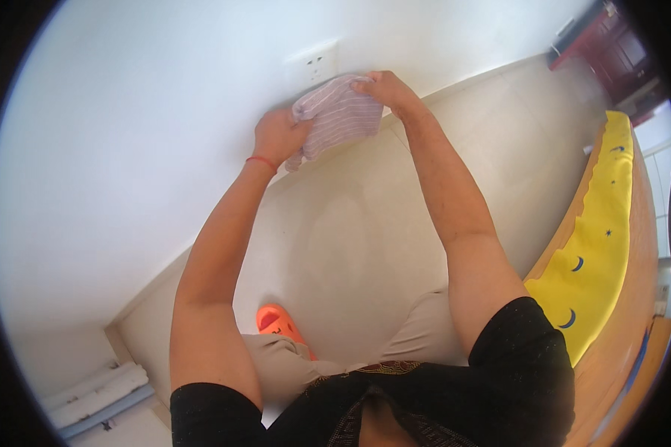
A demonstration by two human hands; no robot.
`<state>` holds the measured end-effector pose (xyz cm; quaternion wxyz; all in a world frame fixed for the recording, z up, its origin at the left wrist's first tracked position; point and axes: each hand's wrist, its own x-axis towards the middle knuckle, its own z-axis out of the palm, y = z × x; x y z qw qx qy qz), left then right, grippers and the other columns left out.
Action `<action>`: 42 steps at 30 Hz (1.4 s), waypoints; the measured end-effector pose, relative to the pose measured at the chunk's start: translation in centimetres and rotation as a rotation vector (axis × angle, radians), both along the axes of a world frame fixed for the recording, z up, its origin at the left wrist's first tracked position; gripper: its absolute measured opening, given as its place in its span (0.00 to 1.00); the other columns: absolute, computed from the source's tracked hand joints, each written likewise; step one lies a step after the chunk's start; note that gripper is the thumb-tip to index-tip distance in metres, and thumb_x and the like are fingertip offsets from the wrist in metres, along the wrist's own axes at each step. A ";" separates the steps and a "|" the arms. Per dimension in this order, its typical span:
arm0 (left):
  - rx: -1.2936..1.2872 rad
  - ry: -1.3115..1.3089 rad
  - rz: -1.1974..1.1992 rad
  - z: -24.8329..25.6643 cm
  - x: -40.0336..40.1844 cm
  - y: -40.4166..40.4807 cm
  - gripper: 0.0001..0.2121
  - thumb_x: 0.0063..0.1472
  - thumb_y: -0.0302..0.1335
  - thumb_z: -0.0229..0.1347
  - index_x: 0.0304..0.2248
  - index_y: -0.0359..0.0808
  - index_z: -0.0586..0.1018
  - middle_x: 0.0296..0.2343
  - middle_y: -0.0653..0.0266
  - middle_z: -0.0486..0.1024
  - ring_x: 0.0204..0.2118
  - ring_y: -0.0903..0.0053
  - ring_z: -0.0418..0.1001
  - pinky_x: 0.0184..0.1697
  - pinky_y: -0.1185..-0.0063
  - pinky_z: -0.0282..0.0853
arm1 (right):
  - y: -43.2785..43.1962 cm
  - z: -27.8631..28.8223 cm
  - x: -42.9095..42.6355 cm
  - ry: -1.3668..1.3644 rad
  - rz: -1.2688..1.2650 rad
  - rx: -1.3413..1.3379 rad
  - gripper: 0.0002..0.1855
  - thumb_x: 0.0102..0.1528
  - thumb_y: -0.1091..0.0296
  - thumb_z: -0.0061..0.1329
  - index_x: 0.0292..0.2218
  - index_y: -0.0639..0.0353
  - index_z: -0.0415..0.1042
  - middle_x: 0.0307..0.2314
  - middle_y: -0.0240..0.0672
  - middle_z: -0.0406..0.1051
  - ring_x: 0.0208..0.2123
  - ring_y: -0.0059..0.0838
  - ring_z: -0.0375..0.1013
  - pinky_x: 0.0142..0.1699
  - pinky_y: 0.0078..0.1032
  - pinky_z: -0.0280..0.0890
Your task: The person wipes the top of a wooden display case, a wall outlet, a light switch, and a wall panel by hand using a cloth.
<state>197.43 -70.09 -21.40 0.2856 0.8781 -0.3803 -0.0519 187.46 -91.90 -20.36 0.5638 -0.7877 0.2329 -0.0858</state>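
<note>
A mauve cloth with pale stripes (344, 114) is stretched between my two hands, close to the white wall (134, 123). My left hand (282, 134) grips its left end, thumb over the fabric, and a loose fold hangs below that hand. At the upper right corner of the cloth, my right hand (388, 92) pinches the edge between thumb and fingers. Just above the cloth, a white wall socket (313, 62) is set into the wall. Whether the cloth touches the wall, I cannot tell.
Pale floor tiles (346, 234) lie below, with a skirting strip along the wall. To my right runs a wooden surface (620, 357) bearing a yellow cloth with moons and stars (598, 246). A dark red door (620, 50) stands far right. Folded textiles (98, 396) lie lower left.
</note>
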 end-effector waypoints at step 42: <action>-0.317 0.096 -0.112 0.9 -0.2 -0.4 0.15 0.48 0.23 0.48 0.38 0.42 0.76 0.30 0.57 0.76 0.33 0.63 0.74 0.37 0.75 0.68 | -0.7 1.3 -0.4 -0.291 -0.049 -0.245 0.19 0.45 0.58 0.53 0.36 0.62 0.72 0.31 0.40 0.73 0.37 0.26 0.70 0.43 0.24 0.63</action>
